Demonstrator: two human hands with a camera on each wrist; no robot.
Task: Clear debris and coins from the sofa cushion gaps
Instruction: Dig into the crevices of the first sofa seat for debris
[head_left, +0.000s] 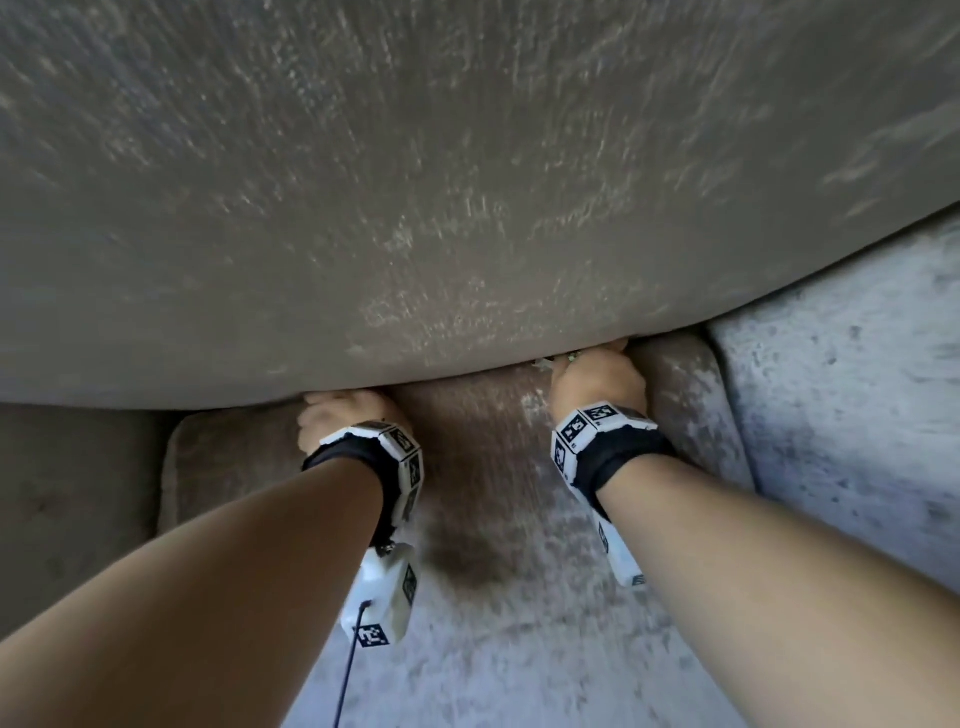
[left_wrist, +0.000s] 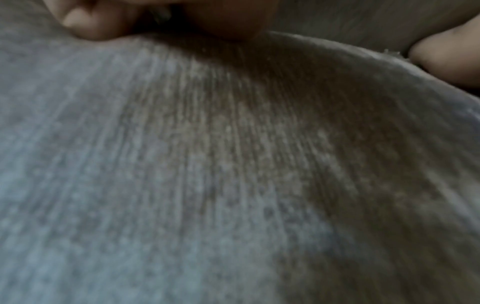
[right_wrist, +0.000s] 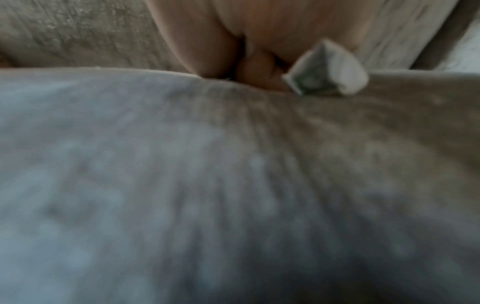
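Fingers (right_wrist: 262, 70) of the right hand (head_left: 597, 387) are pushed down into the gap between the seat cushion (head_left: 498, 499) and the back cushion (head_left: 415, 182), and in the right wrist view they are seen curled and pressed together against a small folded piece of paper (right_wrist: 327, 70). This paper is pale with a greenish printed face; the print is too blurred to be read, and it cannot be told whether it is a banknote or a wrapper. It is wedged at the gap, just beside the fingertips and touching the seat cushion's edge. Whether it is actually pinched cannot be told. From the head view a few pale scraps (head_left: 550, 362) are seen at the same spot, by the knuckles.

The left hand (head_left: 343, 415) is set at the same gap further to the left, its fingertips hidden under the bulge of the back cushion. In the left wrist view its fingers (left_wrist: 88, 22) are seen bent, with the tips pressed onto the cushion fabric; nothing is seen held in them.

Both wrists are wrapped in black straps carrying white blocks (head_left: 597, 431) printed with black square code markers; no readable words are shown on them. A thin black cable (head_left: 348, 670) is seen hanging from the left wrist unit. The upholstery is grey-brown velvet with streaked pile.
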